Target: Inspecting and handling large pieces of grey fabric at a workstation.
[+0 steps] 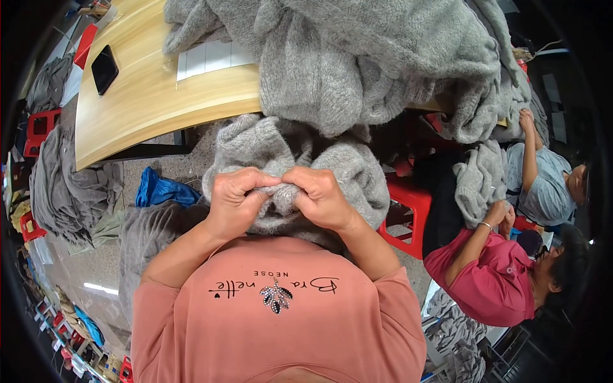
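Observation:
A fuzzy grey knitted garment (354, 169) lies bunched in my lap, below the table edge. My left hand (239, 198) pinches a fold of it between thumb and curled fingers. Close beside it, my right hand (317, 196) grips the same fold, and the two thumbs nearly meet. Some of the knit bulges up between the hands. Whether anything small sits between the fingertips is hidden.
A big heap of grey knitwear (383, 51) covers the wooden table (147, 83) ahead and hangs over its edge. A black phone (105, 69) lies at the left. Red stools (408, 214) and two people (485, 274) holding grey knits are at the right.

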Available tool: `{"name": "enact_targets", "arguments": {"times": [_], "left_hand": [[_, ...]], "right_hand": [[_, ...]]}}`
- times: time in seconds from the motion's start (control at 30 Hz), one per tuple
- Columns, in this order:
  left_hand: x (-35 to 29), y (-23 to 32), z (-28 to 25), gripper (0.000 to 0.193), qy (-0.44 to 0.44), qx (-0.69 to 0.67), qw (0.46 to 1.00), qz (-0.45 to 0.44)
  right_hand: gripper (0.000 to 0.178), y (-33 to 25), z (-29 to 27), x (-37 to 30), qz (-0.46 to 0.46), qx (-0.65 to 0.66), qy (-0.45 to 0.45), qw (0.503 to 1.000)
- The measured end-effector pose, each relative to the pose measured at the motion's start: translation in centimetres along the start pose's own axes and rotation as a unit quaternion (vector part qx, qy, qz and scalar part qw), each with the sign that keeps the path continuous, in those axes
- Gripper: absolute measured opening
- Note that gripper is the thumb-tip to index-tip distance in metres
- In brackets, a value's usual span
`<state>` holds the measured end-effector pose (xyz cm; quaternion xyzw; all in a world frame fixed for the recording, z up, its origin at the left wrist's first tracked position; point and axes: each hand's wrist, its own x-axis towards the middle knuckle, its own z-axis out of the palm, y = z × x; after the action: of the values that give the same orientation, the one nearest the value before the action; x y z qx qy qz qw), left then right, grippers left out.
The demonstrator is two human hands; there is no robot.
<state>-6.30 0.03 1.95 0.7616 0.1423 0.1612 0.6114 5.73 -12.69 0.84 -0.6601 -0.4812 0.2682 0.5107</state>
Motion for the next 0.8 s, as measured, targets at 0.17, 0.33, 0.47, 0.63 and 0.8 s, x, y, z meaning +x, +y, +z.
{"name": "enact_targets", "arguments": {"times": [0.17,0.33,0.47,0.63,0.8], "left_hand": [[0.1,-0.1,0.0,0.019,0.030,0.000,0.999,-0.038],[0.0,0.1,-0.1,0.017,0.030,0.004,0.997,-0.071],[-0.3,0.2,-0.3,0.016,0.017,0.004,0.997,-0.072],[-0.5,-0.1,-0.1,0.017,0.028,0.044,0.999,-0.013],[-0.3,-0.4,0.3,0.017,0.056,0.114,0.989,0.081]], "right_hand": [[0.018,-0.1,1.5,-0.2,-0.101,-0.142,0.097,0.980],[0.020,0.3,2.1,-0.4,-0.194,-0.283,0.130,0.930],[0.021,0.5,2.1,-0.6,-0.175,-0.246,0.124,0.945],[0.027,0.5,2.1,-1.0,-0.077,-0.111,0.084,0.987],[0.028,0.3,2.6,-1.0,-0.046,-0.108,0.102,0.988]]}}
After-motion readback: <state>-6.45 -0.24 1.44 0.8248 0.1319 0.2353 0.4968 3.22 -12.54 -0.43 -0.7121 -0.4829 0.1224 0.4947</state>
